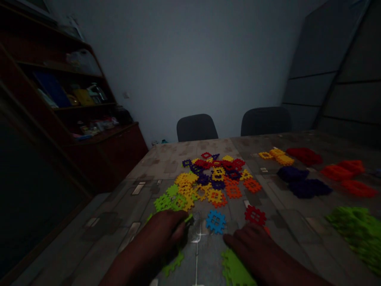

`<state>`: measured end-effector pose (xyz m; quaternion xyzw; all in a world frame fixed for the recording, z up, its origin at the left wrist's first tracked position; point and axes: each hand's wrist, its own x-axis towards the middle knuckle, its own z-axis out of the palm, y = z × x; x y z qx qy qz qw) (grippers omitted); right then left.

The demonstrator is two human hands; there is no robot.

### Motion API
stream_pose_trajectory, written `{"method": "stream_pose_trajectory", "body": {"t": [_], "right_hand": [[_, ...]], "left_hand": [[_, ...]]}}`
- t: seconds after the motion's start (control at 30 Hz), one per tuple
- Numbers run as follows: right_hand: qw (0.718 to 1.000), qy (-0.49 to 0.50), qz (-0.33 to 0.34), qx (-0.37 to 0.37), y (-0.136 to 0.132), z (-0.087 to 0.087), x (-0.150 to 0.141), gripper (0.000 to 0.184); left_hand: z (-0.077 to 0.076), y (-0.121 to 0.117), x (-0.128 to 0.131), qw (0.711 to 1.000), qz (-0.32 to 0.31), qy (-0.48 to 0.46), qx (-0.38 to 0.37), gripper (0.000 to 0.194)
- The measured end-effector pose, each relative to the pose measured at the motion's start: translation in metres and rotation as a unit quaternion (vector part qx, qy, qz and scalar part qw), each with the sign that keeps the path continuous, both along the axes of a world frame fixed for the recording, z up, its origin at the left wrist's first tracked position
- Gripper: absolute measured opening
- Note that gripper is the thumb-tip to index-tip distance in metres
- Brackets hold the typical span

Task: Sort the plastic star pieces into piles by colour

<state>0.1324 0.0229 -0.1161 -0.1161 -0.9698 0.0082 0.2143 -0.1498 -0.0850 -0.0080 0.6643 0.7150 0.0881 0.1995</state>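
Observation:
My left hand (165,228) is closed, with a lime-green toothed building tile (188,218) between thumb and fingers. Below it lies another green building tile (174,264). My right hand (253,242) rests palm down with fingers stretched forward, over the edge of a green building tile (235,270) on the table. Just beyond its fingers are a blue window tile (216,221) and a red window tile (255,215). A mixed heap of toothed tiles, with yellow tiles (186,183), purple tiles (204,178) and orange tiles (232,189), spreads ahead of both hands.
Sorted piles stand at the right of the patterned table (119,214): yellow tiles (279,156), red tiles (303,155), purple tiles (309,187), orange tiles (345,171) and green tiles (360,230). Two dark chairs (197,128) stand behind. A wooden shelf unit (104,155) is at left.

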Motion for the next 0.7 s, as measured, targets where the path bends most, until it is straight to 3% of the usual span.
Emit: {"method": "stream_pose_trajectory", "body": {"t": [0.13,0.3,0.47,0.6,0.7], "right_hand": [[0.998,-0.024,-0.038,-0.041,0.004,-0.002,0.008,0.081],[0.993,-0.022,0.013,-0.112,0.018,-0.003,0.020,0.079],[0.995,-0.005,0.043,-0.088,0.021,-0.017,0.016,0.080],[0.995,0.019,0.074,-0.070,0.012,0.002,0.013,0.091],[0.994,0.008,0.065,-0.089,0.010,0.011,0.015,0.091]], "left_hand": [[0.000,0.003,-0.001,1.000,0.024,-0.006,0.001,0.025],[-0.007,0.002,-0.007,0.998,0.015,-0.059,0.013,0.036],[-0.010,0.001,0.006,0.991,-0.036,-0.131,-0.001,0.033],[-0.009,-0.004,0.008,0.995,-0.026,-0.097,0.005,0.020],[-0.004,-0.010,0.001,0.997,0.000,-0.071,0.031,0.029]]}}
